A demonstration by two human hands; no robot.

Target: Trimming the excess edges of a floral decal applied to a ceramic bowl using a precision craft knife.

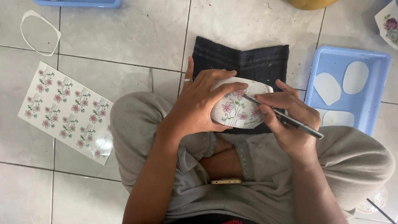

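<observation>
My left hand [198, 103], with a ring on the thumb, grips a white oval ceramic dish [234, 111] from the left, fingers spread over its top edge. The dish carries a pink flower pattern with thin stems. My right hand [286, 118] holds a slim dark tool with a silver end [286, 118] like a pen, its tip pressed on the flower pattern near the dish's upper middle. Both hands work above a folded dark cloth [248, 62] on the tiled floor, over my crossed legs in grey trousers.
A sheet of pink flower decals [66, 110] lies on the floor at left, with a cut-out paper outline [25, 31] behind it. At right stands a blue tray [383, 89] holding white oval pieces. A flowered dish [389, 25] shows at the top right corner.
</observation>
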